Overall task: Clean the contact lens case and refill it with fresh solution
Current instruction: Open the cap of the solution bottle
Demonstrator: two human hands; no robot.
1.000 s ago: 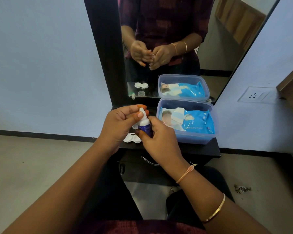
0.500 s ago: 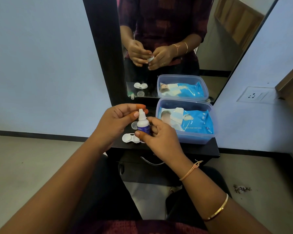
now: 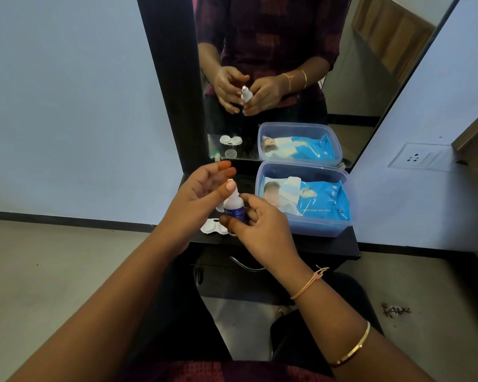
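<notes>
Two hands, one bottle: my right hand (image 3: 262, 230) grips the solution bottle (image 3: 234, 209) upright, while my left hand (image 3: 199, 194), pinching its tip a second ago, has loosened (thumb alone touching). The lens case (image 3: 213, 226) waits near-left on the shelf (image 3: 315, 245), likely refilled next.

Glossy black shelf (image 3: 329, 245), translucent plastic tub (image 3: 315, 230), smooth white plastic lens case (image 3: 211, 226).

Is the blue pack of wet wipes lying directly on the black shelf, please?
No, the wet wipes pack lies inside the clear plastic container, which itself stands on the shelf.
</notes>
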